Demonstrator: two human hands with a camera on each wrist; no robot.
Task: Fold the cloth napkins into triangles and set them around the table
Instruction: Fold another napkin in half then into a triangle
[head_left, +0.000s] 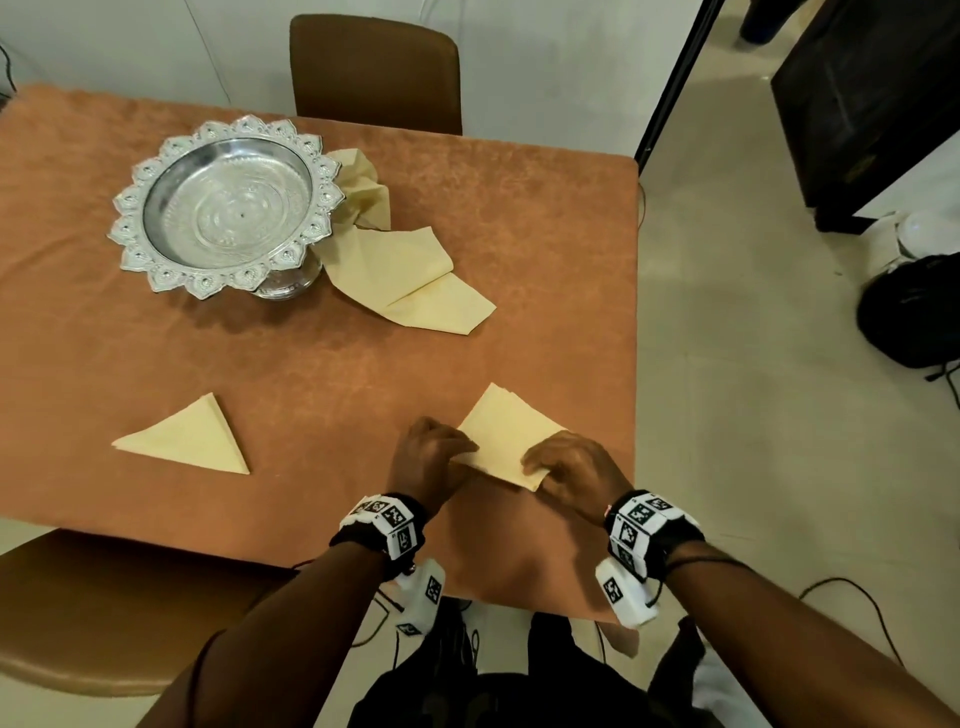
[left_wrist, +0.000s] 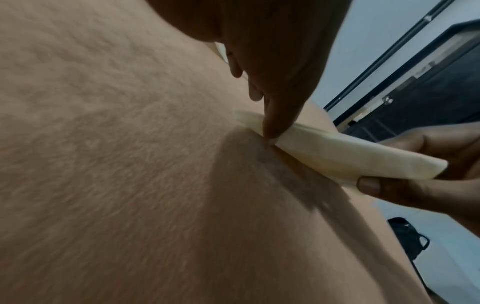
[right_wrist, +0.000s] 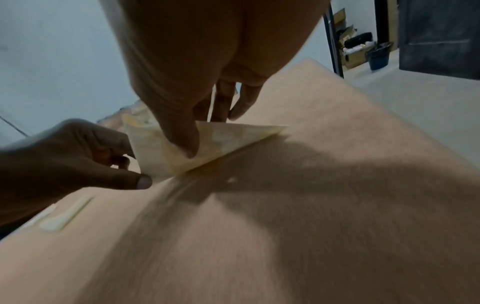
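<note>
1. Where the surface (head_left: 311, 353) nears its right edge and near edge, a pale yellow napkin (head_left: 506, 434) folded into a triangle lies under both hands; its apex points toward the far edge, and its long side runs slantwise from left to the near right.
2. The left hand (head_left: 428, 457) sits at the triangle's left corner, fingers bent down; in the left wrist view a fingertip (left_wrist: 271, 131) presses the cloth edge against the surface, so the hand is pressing rather than closing round anything.
3. The right hand (head_left: 569, 467) is at the near right corner, fingers curled; in the left wrist view its thumb (left_wrist: 374, 186) lies under the lifted corner and the other fingers over it, pinching the cloth.
4. A second folded triangle (head_left: 195, 439) lies flat toward the left side of the near edge, well apart from the hands, its apex also pointing to the far edge and its long side running left to right.
5. Toward the far left stands a silver footed tray (head_left: 130, 208) with a scalloped rim; just beside it on the right lie loose napkins (head_left: 400, 270), partly folded and rumpled, one end tucked behind the tray.
6. Both wrists carry white blocks (head_left: 397, 519) printed with black-and-white square marker patterns; no readable writing shows on them.
7. A brown chair (head_left: 376, 73) stands at the far edge.
</note>
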